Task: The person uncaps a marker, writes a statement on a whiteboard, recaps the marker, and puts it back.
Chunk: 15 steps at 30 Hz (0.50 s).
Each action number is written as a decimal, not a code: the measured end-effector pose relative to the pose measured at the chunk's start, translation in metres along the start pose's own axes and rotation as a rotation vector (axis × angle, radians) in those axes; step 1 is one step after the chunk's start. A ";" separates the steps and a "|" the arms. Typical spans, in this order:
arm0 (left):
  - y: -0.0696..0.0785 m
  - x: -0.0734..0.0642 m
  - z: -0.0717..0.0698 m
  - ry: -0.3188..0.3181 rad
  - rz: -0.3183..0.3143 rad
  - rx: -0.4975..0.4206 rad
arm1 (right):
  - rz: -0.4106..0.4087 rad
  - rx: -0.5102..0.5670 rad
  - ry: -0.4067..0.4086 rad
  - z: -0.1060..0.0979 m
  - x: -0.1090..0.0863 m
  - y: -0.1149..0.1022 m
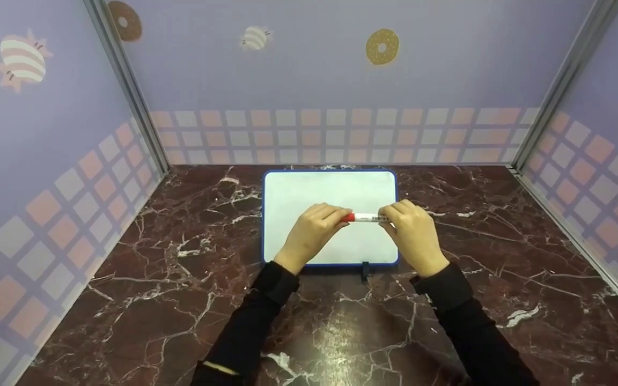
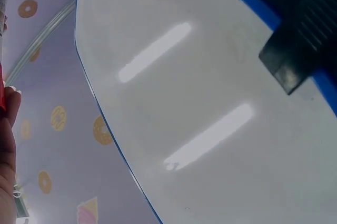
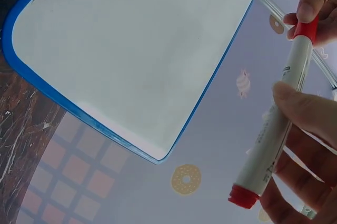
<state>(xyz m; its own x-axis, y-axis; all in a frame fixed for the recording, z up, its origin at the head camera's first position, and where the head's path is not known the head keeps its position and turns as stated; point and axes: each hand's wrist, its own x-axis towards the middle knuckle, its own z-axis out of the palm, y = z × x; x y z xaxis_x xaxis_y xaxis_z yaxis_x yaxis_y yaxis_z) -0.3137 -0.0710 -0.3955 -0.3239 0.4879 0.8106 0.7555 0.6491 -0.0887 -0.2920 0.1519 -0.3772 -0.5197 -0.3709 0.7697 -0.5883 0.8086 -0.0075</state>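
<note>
A white marker with a red cap is held level in front of a blue-framed whiteboard. My left hand pinches the red cap between thumb and fingers. Around the white barrel, my right hand grips with its thumb on one side and fingers on the other. The marker's red end plug sticks out beyond the right fingers. In the left wrist view only part of the left hand shows at the edge. The cap is seated on the barrel.
The whiteboard stands on a dark red marbled table, with a black clip-like foot at its lower edge. Purple walls with pink and white squares enclose the back and sides, joined by metal corner posts.
</note>
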 end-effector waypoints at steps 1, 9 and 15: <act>0.000 0.000 0.000 -0.001 -0.006 -0.008 | 0.000 -0.004 0.006 0.000 0.000 0.000; -0.002 -0.001 -0.001 -0.003 -0.034 -0.009 | 0.015 -0.014 0.023 0.001 -0.001 0.003; -0.008 -0.002 -0.004 0.003 -0.058 -0.010 | 0.039 -0.028 0.023 -0.004 -0.001 0.006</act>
<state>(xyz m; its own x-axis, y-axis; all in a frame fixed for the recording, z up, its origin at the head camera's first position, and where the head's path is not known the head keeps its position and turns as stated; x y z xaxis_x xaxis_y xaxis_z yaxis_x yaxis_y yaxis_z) -0.3167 -0.0797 -0.3943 -0.3652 0.4478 0.8162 0.7412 0.6703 -0.0360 -0.2929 0.1592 -0.3760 -0.5277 -0.3284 0.7834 -0.5498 0.8350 -0.0203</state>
